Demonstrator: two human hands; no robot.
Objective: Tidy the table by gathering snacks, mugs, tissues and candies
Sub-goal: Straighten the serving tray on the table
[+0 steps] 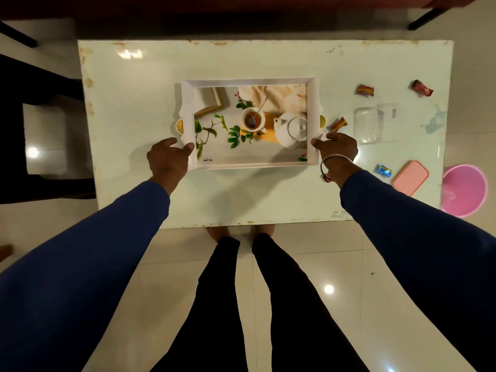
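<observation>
A white serving tray (252,82) with a printed picture of a teacup and teapot lies in the middle of the pale table (150,76). My left hand (167,161) grips its near left corner and my right hand (338,151) grips its near right corner. Nothing real lies in the tray. Wrapped candies sit to the right: an orange-red one (339,124) beside the tray's right handle, another (365,90) farther back, a dark red one (422,88) at the far right, and a blue one (384,170) near the front.
A clear plastic container (374,124) stands right of the tray, with a pink lid (410,177) near the table's right front edge. A pink bucket (465,190) is on the floor beyond that edge. A dark chair (40,124) stands to the left.
</observation>
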